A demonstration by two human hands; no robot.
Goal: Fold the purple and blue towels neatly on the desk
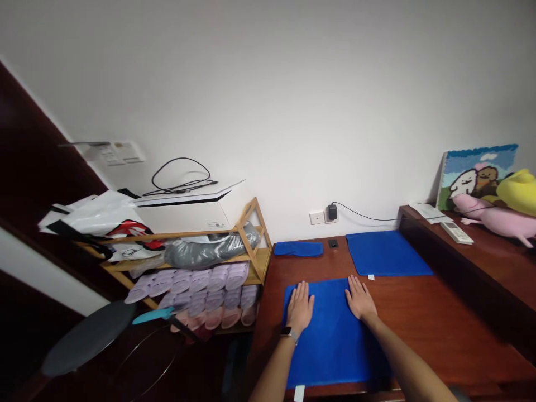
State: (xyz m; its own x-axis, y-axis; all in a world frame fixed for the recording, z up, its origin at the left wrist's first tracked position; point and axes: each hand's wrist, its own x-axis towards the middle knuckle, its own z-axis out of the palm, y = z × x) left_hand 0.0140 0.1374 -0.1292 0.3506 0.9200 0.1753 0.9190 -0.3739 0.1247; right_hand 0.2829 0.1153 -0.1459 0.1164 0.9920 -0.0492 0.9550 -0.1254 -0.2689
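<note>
A blue cloth [330, 340] lies spread flat on the brown wooden table, with a white tag at its near left edge. My left hand [300, 307] rests flat on its far left part, fingers stretched forward; a watch is on that wrist. On the far right edge of the same cloth, my right hand [360, 298] lies flat with fingers out. Behind my right hand is a second blue cloth [387, 254], flat, its white tag facing me. A narrow folded blue cloth [298, 249] sits at the table's back left.
Left of the table [435, 318] stands a wooden rack [253, 245] holding slippers [209, 287], a white box [188, 215] and bags. A grey round seat [90, 338] is at lower left. On the right, a raised ledge bears a remote [456, 233], plush toys [496, 218] and a picture [477, 173].
</note>
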